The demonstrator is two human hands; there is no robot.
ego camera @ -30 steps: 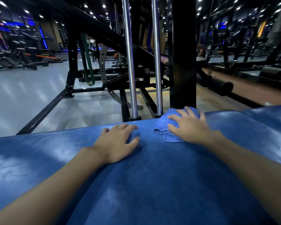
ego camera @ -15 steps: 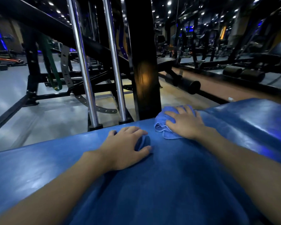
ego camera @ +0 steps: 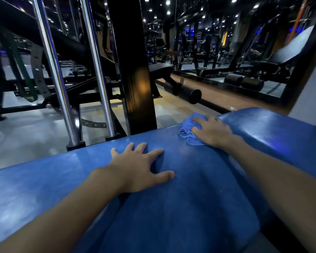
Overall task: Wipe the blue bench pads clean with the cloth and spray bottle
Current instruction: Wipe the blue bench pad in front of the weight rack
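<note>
On the far edge of the blue bench pad [ego camera: 171, 207], the right hand [ego camera: 212, 132] grips the bunched cloth [ego camera: 187, 133] under curled fingers, folds spilling leftward; the left hand [ego camera: 137, 167] lies flat nearer, fingers spread.

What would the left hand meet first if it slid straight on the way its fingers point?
Nothing on the blue pad: the left hand would reach its far edge, then probably the black upright post just behind; depth there is unclear.
</note>
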